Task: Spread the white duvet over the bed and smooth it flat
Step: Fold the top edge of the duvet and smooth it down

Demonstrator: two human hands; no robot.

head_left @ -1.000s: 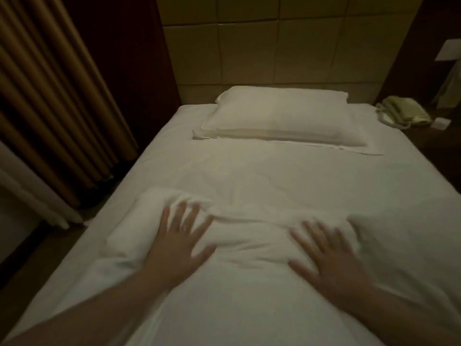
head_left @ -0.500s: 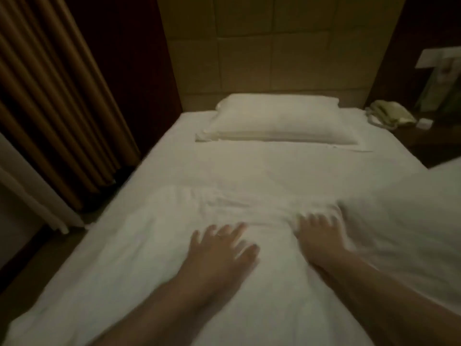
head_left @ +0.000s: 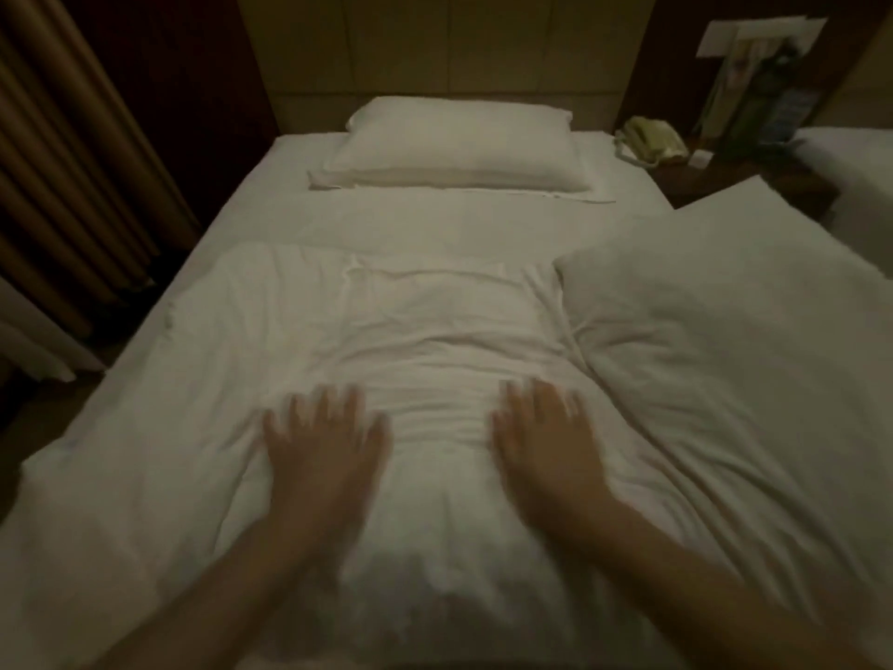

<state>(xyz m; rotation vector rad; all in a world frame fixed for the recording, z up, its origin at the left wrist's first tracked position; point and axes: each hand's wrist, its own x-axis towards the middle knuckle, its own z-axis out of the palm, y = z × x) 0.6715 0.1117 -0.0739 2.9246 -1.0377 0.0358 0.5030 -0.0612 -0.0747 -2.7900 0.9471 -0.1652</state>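
Two bare hands lie flat on a white duvet [head_left: 435,331] in a dim room. The left hand [head_left: 324,452] is palm down with fingers spread and straight; the right hand [head_left: 546,442] sits beside it, also palm down and fingers extended. Neither grasps any cloth, though both are blurred, so how hard they press is difficult to judge. Between them the fabric bunches into a band of small ripples.

The duvet covers the near part of the bed [head_left: 290,224] — its upper edge stops short of the pillow [head_left: 459,142], leaving a strip of bare sheet between them. On the right the duvet is doubled back on itself, forming a thick fold [head_left: 725,340] whose corner points toward the far right and overhangs that side of the bed. Creases run from the fold toward the right hand.

The pillow lies across the head of the bed against a padded headboard [head_left: 449,45]. Pleated curtains [head_left: 72,162] hang at the left. At the right, a pale telephone [head_left: 652,140] rests on a dark nightstand [head_left: 754,178], with upright cards or leaflets [head_left: 754,74] behind it — too dim to read.
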